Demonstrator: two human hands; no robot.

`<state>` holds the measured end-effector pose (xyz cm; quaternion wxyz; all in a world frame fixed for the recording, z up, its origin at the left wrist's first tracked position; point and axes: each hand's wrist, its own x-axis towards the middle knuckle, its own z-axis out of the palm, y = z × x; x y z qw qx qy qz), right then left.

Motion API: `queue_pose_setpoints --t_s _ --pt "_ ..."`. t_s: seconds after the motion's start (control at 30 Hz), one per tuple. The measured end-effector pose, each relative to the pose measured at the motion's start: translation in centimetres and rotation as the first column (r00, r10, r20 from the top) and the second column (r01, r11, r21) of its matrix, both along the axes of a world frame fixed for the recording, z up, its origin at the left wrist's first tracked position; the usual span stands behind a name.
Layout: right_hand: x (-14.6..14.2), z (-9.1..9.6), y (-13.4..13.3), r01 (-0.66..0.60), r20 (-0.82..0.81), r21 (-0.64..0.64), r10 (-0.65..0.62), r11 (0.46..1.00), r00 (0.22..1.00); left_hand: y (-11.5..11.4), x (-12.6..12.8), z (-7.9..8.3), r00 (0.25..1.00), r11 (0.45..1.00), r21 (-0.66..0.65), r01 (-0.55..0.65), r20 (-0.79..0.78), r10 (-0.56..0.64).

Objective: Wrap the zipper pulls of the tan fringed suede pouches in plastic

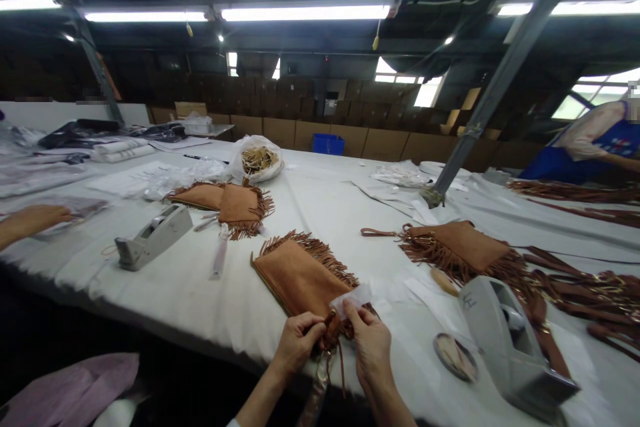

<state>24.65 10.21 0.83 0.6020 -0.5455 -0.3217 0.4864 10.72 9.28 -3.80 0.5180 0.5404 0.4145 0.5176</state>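
Note:
In front of me a brown suede pouch (300,273) with leather fringe lies on the white-covered table. Its near corner carries a leather strap (332,330), which my left hand (300,341) pinches. A metal clasp and band (320,380) hang below it over the table edge. My right hand (370,340) is closed on a small piece of thin white paper (353,298) beside the strap, close to the pouch's corner. The fingertips of both hands nearly meet there. What lies under the fingers is partly hidden.
Tape dispensers stand at right (515,347) and left (153,237). Other fringed pouches lie at right (465,243) and behind (240,203). A metal post (480,120) rises from the table. Another person's hand (43,223) reaches in at left; a person in blue (575,147) is at far right.

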Motion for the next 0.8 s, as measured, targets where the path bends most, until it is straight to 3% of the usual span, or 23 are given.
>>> queue_pose_setpoints --t_s 0.2,0.5,0.8 --pt "0.4 -0.2 -0.3 -0.138 0.187 0.01 0.134 0.99 0.973 0.1 0.0 0.0 1.0 1.0 0.015 -0.011 -0.015 0.011" --pt "0.3 0.4 -0.9 -0.311 0.423 0.02 0.274 0.95 0.864 0.1 0.0 0.0 1.0 1.0 -0.007 -0.009 0.004 0.009" --pt "0.0 0.1 -1.4 -0.369 0.429 -0.06 0.358 0.927 0.829 -0.7 -0.7 0.7 0.989 0.998 0.066 0.015 -0.15 -0.005"
